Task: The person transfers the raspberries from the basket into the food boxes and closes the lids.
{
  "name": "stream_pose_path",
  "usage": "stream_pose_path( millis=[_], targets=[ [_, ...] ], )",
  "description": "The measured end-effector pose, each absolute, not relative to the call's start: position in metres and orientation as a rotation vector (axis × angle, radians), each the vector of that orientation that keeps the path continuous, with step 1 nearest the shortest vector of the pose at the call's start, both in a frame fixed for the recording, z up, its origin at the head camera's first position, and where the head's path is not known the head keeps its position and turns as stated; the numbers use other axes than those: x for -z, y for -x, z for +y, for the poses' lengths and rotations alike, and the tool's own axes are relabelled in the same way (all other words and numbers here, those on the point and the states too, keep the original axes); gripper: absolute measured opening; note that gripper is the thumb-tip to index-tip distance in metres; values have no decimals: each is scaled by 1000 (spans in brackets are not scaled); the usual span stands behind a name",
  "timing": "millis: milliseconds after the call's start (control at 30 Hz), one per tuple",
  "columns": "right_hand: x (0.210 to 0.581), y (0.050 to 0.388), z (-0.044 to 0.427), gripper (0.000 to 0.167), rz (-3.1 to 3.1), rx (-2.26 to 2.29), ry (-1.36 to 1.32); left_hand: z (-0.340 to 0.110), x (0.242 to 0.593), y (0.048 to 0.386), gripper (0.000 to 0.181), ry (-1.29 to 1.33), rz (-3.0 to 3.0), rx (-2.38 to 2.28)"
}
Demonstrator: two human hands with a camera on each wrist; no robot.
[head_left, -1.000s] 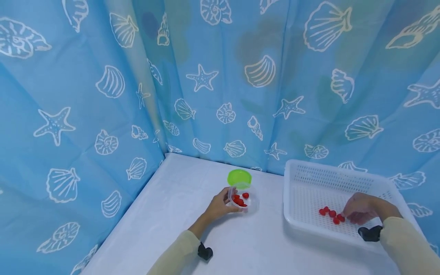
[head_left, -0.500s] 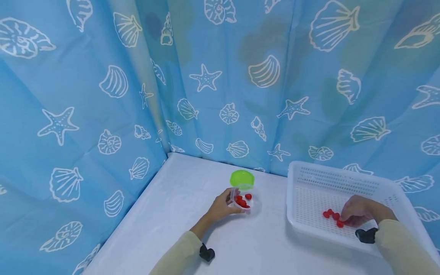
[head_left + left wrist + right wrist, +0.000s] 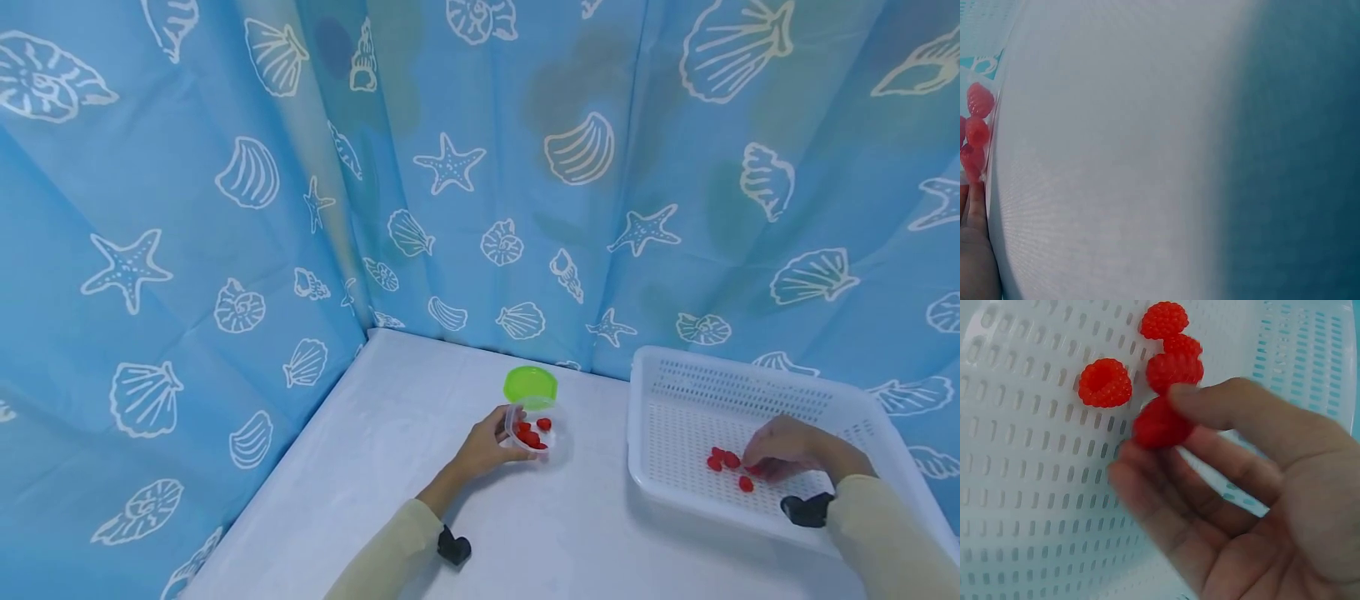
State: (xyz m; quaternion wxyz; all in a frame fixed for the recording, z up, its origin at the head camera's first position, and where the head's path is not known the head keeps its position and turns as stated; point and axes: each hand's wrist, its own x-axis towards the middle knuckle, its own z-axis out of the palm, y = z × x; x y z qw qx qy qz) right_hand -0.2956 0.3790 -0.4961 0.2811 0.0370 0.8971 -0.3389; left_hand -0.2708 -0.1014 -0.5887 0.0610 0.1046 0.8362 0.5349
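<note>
My left hand (image 3: 483, 444) holds a clear plastic tub (image 3: 555, 443) on the table, tilted toward me, with several raspberries (image 3: 527, 437) inside. The left wrist view catches only part of that hand (image 3: 975, 265) and a few tub raspberries (image 3: 980, 100) at its left edge. Inside the white basket, my right hand (image 3: 786, 446) pinches one raspberry (image 3: 1161, 425) between thumb and fingers, slightly blurred. Close by on the basket floor lie several others, including a single raspberry (image 3: 1105, 383) with its hollow end showing and a small cluster (image 3: 1174, 370).
A green lid (image 3: 530, 382) lies behind the tub. The perforated white basket (image 3: 673, 429) stands on the right side of the white-covered table (image 3: 420, 375). Blue curtains (image 3: 450, 250) with shell prints hang behind and to the left.
Among the raspberries, my right hand has closed on one and drawn it slightly away; another now lies apart from the cluster. The left hand keeps holding the tub.
</note>
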Motion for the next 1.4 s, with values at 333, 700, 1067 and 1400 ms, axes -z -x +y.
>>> stream_pose_path(
  millis=[333, 700, 1067, 1400],
  targets=[
    [480, 302, 373, 53, 2347, 1227, 147, -102, 588, 270, 84, -298, 2535, -1603],
    [440, 311, 325, 54, 2290, 1390, 329, -100, 588, 270, 81, -298, 2506, -1639],
    [421, 318, 256, 48, 2184, 1515, 425, -100, 588, 269, 86, -267, 2544, -1607],
    [434, 330, 204, 33, 2012, 1560, 525, -99, 585, 271, 82, -303, 2517, -1623]
  ],
)
